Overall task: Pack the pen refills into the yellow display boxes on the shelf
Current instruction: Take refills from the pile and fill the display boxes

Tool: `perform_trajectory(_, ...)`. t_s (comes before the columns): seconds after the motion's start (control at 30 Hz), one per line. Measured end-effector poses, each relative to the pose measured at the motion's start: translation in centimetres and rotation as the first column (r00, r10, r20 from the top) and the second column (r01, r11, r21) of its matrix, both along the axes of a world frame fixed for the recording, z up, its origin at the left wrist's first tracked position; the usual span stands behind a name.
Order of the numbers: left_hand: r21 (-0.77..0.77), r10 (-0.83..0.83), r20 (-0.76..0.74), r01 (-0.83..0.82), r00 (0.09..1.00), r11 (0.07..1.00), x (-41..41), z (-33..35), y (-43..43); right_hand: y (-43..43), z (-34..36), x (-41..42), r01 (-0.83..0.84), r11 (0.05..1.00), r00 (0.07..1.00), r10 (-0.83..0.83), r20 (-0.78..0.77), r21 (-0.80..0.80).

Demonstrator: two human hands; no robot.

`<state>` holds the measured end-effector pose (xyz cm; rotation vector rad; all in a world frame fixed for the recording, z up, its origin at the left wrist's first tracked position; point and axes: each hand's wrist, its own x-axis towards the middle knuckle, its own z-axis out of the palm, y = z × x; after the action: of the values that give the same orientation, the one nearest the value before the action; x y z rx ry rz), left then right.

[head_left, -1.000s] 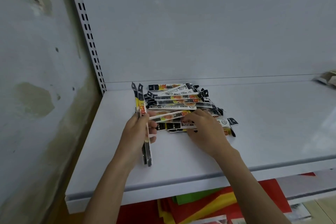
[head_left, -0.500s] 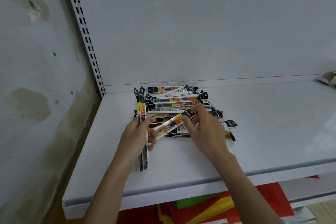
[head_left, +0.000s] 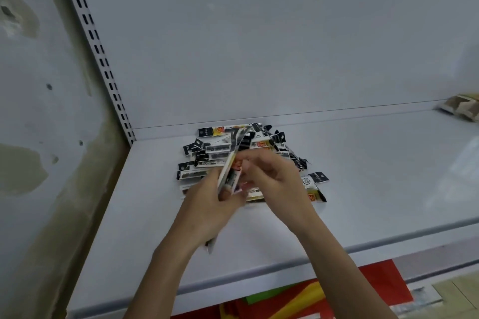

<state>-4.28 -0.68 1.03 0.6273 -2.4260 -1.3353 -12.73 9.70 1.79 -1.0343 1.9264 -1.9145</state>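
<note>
A loose pile of pen refill packets point(head_left: 215, 155), black, white and yellow, lies on the white shelf point(head_left: 375, 189) near its back left corner. My left hand point(head_left: 207, 204) grips a small bundle of refill packets point(head_left: 232, 163), which stands tilted up over the pile, blurred by motion. My right hand point(head_left: 272, 181) meets the bundle from the right and pinches a packet against it. No yellow display box is in view.
A slotted upright point(head_left: 96, 46) and a stained wall point(head_left: 33, 137) bound the shelf on the left. A brownish packet point(head_left: 461, 107) lies at the far right of the shelf. Red, yellow and green sheets point(head_left: 311, 295) show on the level below.
My right hand lifted a packet off the pile and brought it left to the bundle. My left hand swung the bundle right, over the pile.
</note>
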Motion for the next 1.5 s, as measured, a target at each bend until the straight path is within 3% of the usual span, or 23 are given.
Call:
perform_trajectory(0.07, 0.141, 0.058, -0.090, -0.045, 0.994, 0.989, -0.7, 0.5, 0.6, 1.6, 0.7, -0.5, -0.004, 0.995, 0.999, 0.009, 0.051, -0.100)
perform_trajectory(0.17, 0.427, -0.006, -0.092, 0.045, 0.996, 0.903, -2.6, 1.4, 2.4, 5.3, 0.4, -3.0, 0.268, 0.961, 0.956, -0.274, -0.101, -0.070)
perform_trajectory(0.3, 0.336, -0.160, -0.073, 0.175, 0.984, 0.925, -6.6, 0.9, 6.0, 11.4, -1.1, -7.0, 0.586, 0.795, 0.782, -0.501, -0.371, 0.160)
perform_trajectory(0.5, 0.204, -0.428, -0.042, 0.427, 0.903, 0.881, -15.3, 0.4, 16.9, 25.4, -1.3, -11.0, 0.789, 0.534, 0.614, -0.693, -0.377, 0.304)
perform_trajectory(0.73, 0.130, -0.678, 0.013, 0.671, 0.735, 0.730, -23.5, -0.4, 35.6, 44.2, -1.2, -13.1, 0.885, 0.262, 0.406, -0.838, -0.364, 0.384)
perform_trajectory(1.0, -0.015, -0.825, 0.038, 0.826, 0.564, 0.564, -29.5, -0.9, 51.2, 58.2, -2.4, -14.7, 0.870, 0.070, 0.305, -0.853, -0.423, 0.487)
perform_trajectory(1.17, 0.115, -0.823, 0.022, 0.816, 0.568, 0.566, -35.4, -0.9, 55.0, 62.3, -3.3, -20.4, 0.874, 0.062, 0.297, -0.853, -0.429, 0.482)
perform_trajectory(1.37, 0.145, -0.743, -0.047, 0.741, 0.667, 0.656, -45.5, -0.3, 55.7, 63.0, -2.8, -33.5, 0.867, 0.237, 0.432, -0.796, -0.424, 0.439)
perform_trajectory(1.5, 0.296, -0.602, -0.055, 0.589, 0.797, 0.752, -51.2, 1.1, 55.4, 62.5, -0.7, -41.8, 0.831, 0.364, 0.538, -0.715, -0.446, 0.420)
